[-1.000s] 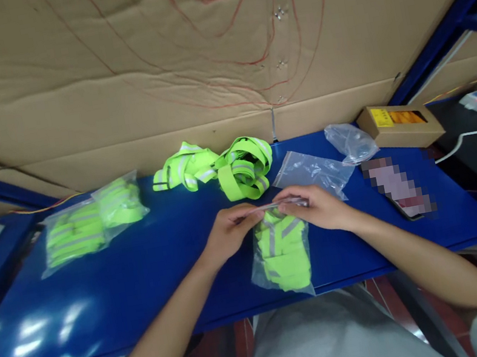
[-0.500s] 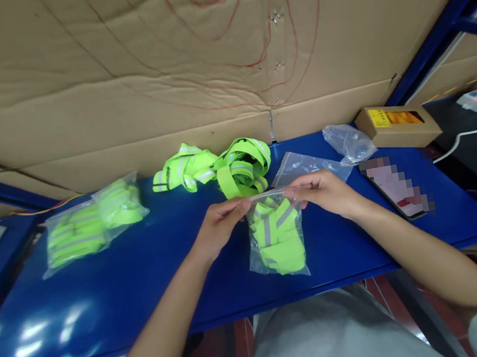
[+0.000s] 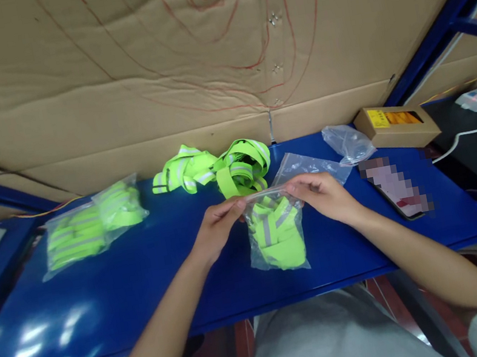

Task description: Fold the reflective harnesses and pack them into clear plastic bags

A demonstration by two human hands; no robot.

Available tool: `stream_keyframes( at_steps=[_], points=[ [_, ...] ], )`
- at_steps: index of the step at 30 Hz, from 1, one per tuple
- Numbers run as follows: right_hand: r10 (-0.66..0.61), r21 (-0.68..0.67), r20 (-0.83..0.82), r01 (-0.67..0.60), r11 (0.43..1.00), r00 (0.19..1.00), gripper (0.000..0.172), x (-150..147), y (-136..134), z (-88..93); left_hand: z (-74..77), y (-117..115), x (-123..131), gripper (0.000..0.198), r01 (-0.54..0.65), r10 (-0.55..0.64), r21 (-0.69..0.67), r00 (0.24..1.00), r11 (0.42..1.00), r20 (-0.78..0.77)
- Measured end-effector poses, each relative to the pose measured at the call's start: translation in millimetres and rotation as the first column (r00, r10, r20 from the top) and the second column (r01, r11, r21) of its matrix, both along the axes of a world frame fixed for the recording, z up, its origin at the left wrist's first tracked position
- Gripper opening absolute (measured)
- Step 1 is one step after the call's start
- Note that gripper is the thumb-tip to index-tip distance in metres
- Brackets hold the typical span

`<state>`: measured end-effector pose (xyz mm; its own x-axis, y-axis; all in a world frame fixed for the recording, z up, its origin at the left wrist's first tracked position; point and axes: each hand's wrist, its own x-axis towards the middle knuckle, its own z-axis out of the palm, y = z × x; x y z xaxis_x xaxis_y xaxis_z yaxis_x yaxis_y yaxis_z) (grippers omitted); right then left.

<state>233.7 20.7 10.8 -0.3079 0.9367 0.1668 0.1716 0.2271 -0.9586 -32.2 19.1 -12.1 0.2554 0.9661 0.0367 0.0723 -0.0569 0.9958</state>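
Observation:
A clear plastic zip bag point(image 3: 256, 255) with a folded neon-yellow reflective strap point(image 3: 280, 239) inside hangs between my hands over the blue table. My left hand point(image 3: 218, 225) pinches the left end of the bag's top edge between thumb and fingers. At the right end of that same edge, my right hand point(image 3: 321, 195) has a like pinch. Just behind the bag lie loose reflective straps point(image 3: 241, 169), coiled, and an empty flat zip bag point(image 3: 305, 165), partly covered by my right hand.
Two filled bags of straps point(image 3: 74, 235) lie at the left. On the right are a crumpled clear bag point(image 3: 347, 144), a cardboard box point(image 3: 398, 126) and a phone point(image 3: 395, 191). A cardboard wall point(image 3: 138, 110) rises behind the blue table point(image 3: 159, 278).
The lower end of the bag has lifted slightly. My right hand has shifted a little along the top edge; both hands still grip it.

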Motion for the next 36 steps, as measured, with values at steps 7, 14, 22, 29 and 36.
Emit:
stream_keyframes(
  at_steps=[7,14,22,29,36],
  points=[
    [-0.067,0.045,0.035,0.065,0.997,0.997,0.047,-1.0,-1.5,-4.2,-2.4,-0.9,-0.2,0.045,0.002,0.003,-0.057,0.996,0.998,0.088],
    [-0.071,0.214,0.159,0.036,0.976,0.985,0.039,-4.9,-13.3,0.6,7.1,-9.5,5.6,0.039,0.06,-0.058,-0.017,0.996,0.998,0.065],
    [0.056,0.078,0.043,-0.059,0.995,0.998,0.025,-15.3,-15.3,-9.6,11.3,-15.9,9.7,0.019,0.059,-0.061,0.137,0.998,0.989,0.01],
    [-0.076,-0.009,-0.089,0.076,0.997,0.993,0.033,-10.5,-8.5,-2.8,3.9,-13.9,11.8,0.064,0.191,-0.193,0.033,0.976,0.981,0.097],
    [-0.152,-0.269,-0.371,0.05,0.962,0.916,0.046,-2.6,6.1,4.2,-16.5,-20.8,23.0,0.075,0.324,-0.316,-0.141,0.946,0.936,0.073]
  ],
)
